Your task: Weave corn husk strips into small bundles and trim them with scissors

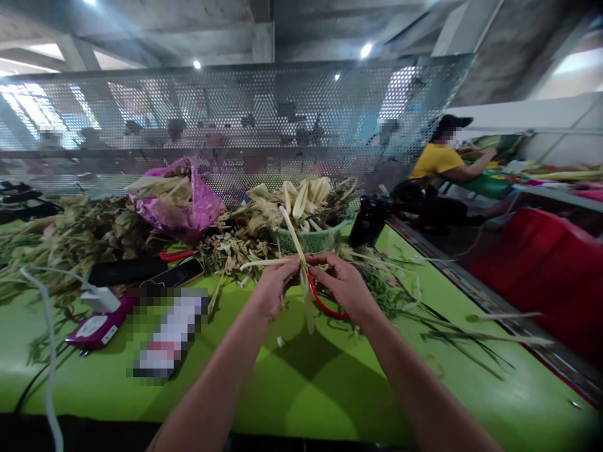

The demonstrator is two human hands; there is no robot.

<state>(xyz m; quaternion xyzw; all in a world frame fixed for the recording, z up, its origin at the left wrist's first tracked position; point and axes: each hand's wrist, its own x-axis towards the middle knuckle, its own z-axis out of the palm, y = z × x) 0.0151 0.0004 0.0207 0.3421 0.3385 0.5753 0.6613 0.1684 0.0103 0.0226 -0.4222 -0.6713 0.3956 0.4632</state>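
Observation:
Pale corn husk strips (pixel 293 231) cross one another between my two hands, just above the green table. My left hand (pixel 272 290) pinches them from the left, with one strip sticking out past its thumb. From the right, my right hand (pixel 346 285) grips the same crossing with thumb and fingertips. One strip points up and away, and a wider end hangs down below the fingers. Partly under my right hand, a red loop handle (pixel 325 307) shows, like that of scissors; its other parts are hidden. A small white scrap (pixel 281 341) lies below my left hand.
Behind my hands stands a green basket (pixel 306 240) of husks, beside a dark container (pixel 370 220). A pink bag (pixel 205 201) sits among dried husks. Left are a phone (pixel 179 274) and magenta power strip (pixel 101 323). A person in yellow (pixel 433 160) sits beyond the table's right edge.

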